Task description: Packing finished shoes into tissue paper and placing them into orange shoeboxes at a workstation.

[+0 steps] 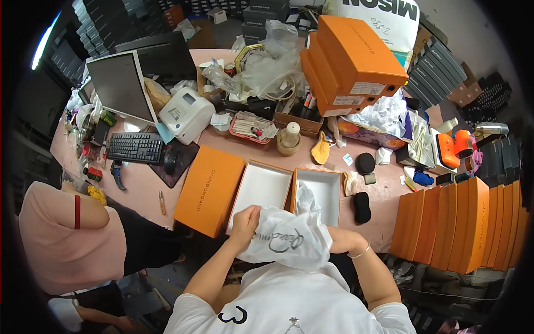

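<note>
In front of my chest I hold a soft white cloth bag (pixel 292 236) with dark script printed on it. The fingers of my left hand (pixel 245 224) are closed on its left edge. My right hand (pixel 340 240) reaches in or behind the bag from the right, and the cloth hides its fingers. Just beyond lie two open shoebox parts with white insides: a left one (pixel 265 186) and a right one (pixel 331 192). Crumpled white tissue (pixel 306 200) stands up in the right one. A closed orange shoebox (pixel 208 189) lies to the left of them.
Orange boxes (pixel 445 222) stand in a row at right; more orange boxes (pixel 356 61) are stacked at the back. A label printer (pixel 186 114), keyboard (pixel 135 147), pliers (pixel 162 203) and black shoe brush (pixel 361 207) lie around. Another person (pixel 72 239) is close at left.
</note>
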The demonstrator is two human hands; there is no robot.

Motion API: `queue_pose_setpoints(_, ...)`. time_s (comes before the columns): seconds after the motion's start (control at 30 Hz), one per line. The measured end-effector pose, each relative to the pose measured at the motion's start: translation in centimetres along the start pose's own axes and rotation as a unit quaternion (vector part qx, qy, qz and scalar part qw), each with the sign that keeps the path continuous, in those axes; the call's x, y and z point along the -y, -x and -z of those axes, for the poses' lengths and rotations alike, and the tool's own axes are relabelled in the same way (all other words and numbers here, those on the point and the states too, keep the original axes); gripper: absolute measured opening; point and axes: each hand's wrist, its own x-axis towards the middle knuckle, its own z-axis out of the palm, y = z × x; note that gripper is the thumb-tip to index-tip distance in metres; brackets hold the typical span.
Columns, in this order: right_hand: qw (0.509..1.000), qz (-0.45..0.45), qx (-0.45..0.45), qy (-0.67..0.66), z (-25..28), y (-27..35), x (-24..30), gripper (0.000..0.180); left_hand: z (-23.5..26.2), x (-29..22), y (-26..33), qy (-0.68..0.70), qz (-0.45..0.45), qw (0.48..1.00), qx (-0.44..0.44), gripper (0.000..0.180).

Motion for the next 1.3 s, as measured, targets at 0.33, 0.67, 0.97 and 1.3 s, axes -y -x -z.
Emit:
queue_pose_setpoints(0.33, 0.890, -0.081, -0.384, -0.231, 2.2, 6.4, -3.2, 0.037, 3.9, 4.4, -4.6, -0.009, -0.043, 0.985, -0.167, 0.033)
queue_pose_setpoints(0.67, 0.959, -0.072, -0.256, -0.095, 5.8, 9.7, 3.8, 0.034, 4.4, -1.6, -8.7, -0.388, -0.213, 0.872, 0.209, 0.039)
queue_pose_setpoints(0.97, 0.874, 0.041, -0.461, 0.147, 5.6, 1.1, 0.6, 0.039, -7.4, -2.2, -1.6, 0.582, 0.229, 0.659, 0.417, 0.062)
queue_pose_setpoints(1.3, 0.886, 0.086, -0.352, 0.288, -6.0, -3.3, 0.7, 0.058, -6.3, -3.8, -0.8, 0.602, 0.196, 0.745, 0.210, 0.052)
